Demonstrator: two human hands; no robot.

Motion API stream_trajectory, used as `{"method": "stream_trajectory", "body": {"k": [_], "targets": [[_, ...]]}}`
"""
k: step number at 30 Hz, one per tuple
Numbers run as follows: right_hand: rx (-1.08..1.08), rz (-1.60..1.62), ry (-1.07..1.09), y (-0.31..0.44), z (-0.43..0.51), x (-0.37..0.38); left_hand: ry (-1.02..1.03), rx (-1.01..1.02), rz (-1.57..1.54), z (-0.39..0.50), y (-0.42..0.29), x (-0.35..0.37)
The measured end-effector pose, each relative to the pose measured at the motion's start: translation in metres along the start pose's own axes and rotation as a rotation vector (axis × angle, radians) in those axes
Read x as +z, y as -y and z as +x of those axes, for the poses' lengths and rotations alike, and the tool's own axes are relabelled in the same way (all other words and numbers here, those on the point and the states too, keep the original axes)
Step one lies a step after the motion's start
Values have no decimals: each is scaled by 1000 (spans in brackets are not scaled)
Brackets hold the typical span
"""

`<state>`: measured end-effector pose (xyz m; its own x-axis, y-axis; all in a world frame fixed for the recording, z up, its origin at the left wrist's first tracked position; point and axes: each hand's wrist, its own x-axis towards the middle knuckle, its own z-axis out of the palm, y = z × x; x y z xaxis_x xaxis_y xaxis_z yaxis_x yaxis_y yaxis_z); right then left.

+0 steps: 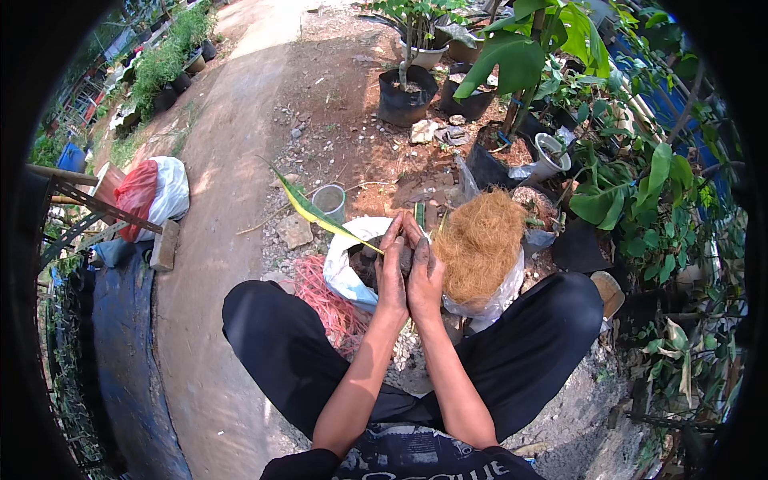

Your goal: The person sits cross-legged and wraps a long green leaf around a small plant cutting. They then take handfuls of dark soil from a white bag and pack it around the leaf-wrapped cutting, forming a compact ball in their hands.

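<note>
My left hand [391,273] and my right hand [425,270] are cupped together, fingertips nearly meeting, around a dark clump of soil [406,261]. A long yellow-edged green leaf [312,217], like a snake plant's, slants up and left from beside my left fingers; its base is hidden. Below my hands stands a white sack [339,264] with a rolled-down rim and dark soil inside. Just right of my right hand, a heap of brown coconut fibre [483,246] bulges from a clear plastic bag [510,288]. Smears of soil cover my fingers.
Pink plastic twine [327,294] lies tangled left of the sack, near a clear plastic cup [329,203] and a stone [294,231]. Black planter bags [407,99] stand ahead. Leafy plants [654,186] crowd the right; a metal frame [102,201] juts in at left.
</note>
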<state>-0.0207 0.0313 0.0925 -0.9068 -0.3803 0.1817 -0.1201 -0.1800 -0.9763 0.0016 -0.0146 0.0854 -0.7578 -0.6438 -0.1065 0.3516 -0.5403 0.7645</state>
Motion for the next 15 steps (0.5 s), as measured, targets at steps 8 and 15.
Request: {"method": "stream_trajectory", "body": {"k": [8,15], "targets": [[-60,183,-147,10,2,2,-32,-113,6,-9,-2,-1],[-82,248,-183,0,9,0,-131,-3,-9,-11,8,3]]}}
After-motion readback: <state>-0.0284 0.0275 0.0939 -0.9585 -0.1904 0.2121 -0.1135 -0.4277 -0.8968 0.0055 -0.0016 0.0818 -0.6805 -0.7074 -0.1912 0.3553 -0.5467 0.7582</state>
